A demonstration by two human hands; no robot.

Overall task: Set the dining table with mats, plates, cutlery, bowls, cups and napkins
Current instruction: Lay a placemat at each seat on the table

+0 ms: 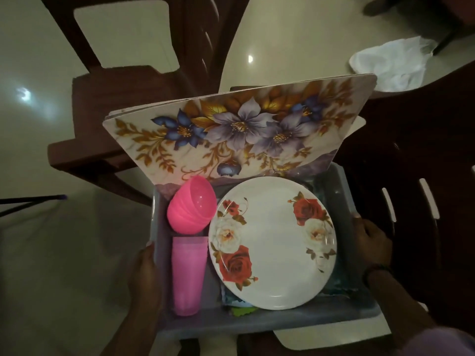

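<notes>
Table-setting things sit packed in a pale plastic tub (270, 322) that a person carries in both hands, seen from above in dim light. Floral mats (231, 134) stand on edge along the tub's far wall, leaning outward past its rim. A stack of pink bowls (191, 209) lies tipped in the far left corner, and pink cups (189, 273), nested, stand just nearer along the left wall. A white plate (272, 242) with red and cream roses fills the right side, resting tilted on something teal that is too dark to identify. No cutlery shows.

The left hand (145, 273) clamps the tub's left rim, thumb over the edge; the right hand (370, 240) grips the right rim, fingers curled over it, a dark band at the wrist. Both forearms reach forward from the bottom of the view.

The step appears to be carrying the tub to the table; dark chairs (115, 140) stand close. Keeping it level and steady should stop the leaning mats and tilted plate from sliding out.
</notes>
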